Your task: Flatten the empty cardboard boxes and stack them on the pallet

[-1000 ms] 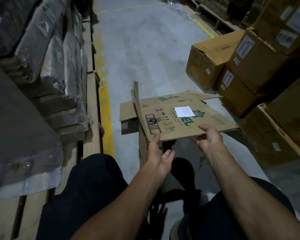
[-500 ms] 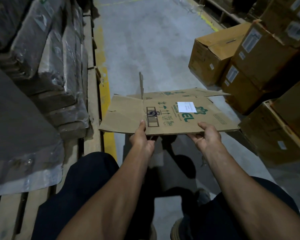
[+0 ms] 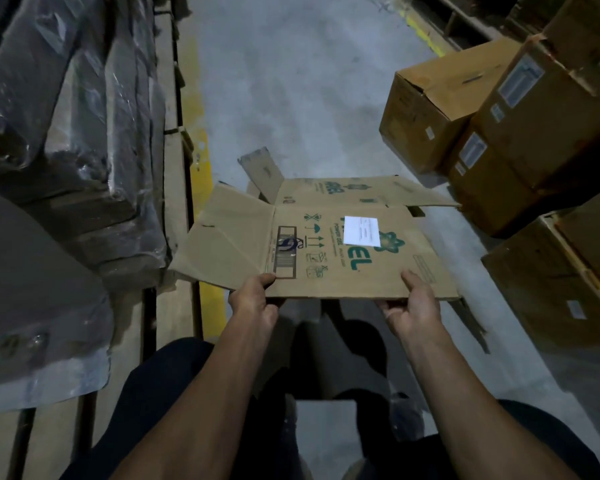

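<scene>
Both hands pinch the near edge of the flattened box [image 3: 340, 251], left hand [image 3: 253, 299] and right hand [image 3: 413, 303], its long axis crosswise, and the pallet [image 3: 174, 237] lies to the left, nearer the left hand.

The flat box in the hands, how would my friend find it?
Start at the grey floor aisle between the wrapped pallet stacks and the brown cartons. In its middle, both hands grip the flattened box. Only it lies flat, with green print and a white label.
</scene>
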### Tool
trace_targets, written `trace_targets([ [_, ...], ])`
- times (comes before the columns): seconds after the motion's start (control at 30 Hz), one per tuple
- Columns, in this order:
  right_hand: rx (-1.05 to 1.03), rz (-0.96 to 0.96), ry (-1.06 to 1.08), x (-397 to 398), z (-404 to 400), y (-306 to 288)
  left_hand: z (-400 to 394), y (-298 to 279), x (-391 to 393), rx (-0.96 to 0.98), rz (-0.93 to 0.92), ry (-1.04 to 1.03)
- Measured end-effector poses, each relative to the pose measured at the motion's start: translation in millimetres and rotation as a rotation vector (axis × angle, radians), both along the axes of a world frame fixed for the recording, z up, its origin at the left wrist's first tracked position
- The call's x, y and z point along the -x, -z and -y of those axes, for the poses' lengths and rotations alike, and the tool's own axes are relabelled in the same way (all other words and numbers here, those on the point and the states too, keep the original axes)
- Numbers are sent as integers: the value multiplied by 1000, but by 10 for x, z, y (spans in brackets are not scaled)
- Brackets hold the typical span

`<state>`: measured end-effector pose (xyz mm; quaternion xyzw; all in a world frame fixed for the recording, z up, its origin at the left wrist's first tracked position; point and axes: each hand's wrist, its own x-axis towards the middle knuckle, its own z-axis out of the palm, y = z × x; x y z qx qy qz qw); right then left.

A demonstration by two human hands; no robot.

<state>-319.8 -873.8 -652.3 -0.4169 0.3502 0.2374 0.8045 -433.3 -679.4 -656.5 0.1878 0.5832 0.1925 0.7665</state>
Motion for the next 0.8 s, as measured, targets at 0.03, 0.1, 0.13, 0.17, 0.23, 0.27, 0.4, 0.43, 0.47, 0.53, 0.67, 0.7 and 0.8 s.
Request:
trace_targets([
  [0.03,18,5,20,-9,-17,28,-23,37,-11,6,-13,-9],
  [0.1,43,-7,52,-29,-45,31,-58,75,-17,8,-43,-26],
  [0.13,46,-26,63,-53,-59,12,-74,55,-32,10,-53,-37],
  [0.17,56,-44,72,-73,-67,-14,-78,14,-55,12,-69,-47],
  [0.23,88,-72,73,-116,-64,-124,-63,-124,-97,28,-88,-60],
  [0.27,98,-85,73,-123,-57,-204,-46,-201,-109,33,-95,-66],
  [0.4,122,-99,97,-263,-175,-795,-108,-760,-211,51,-100,-99],
  [0.43,122,-91,100,-277,-218,-957,-137,-906,-212,51,-91,-109],
  [0.47,121,-86,95,-304,-272,-1173,-189,-1113,-216,52,-81,-114],
  [0.53,128,-75,83,-321,-383,-1614,-271,-1554,-191,53,-86,-129],
  [0.67,117,-46,19,-264,-516,-2495,-400,-2430,-88,55,-75,-140],
  [0.7,101,-35,4,-256,-552,-2745,-434,-2681,-44,49,-64,-150],
  [0.8,67,0,-19,-252,-642,-3305,-512,-3277,7,32,-40,-168],
])
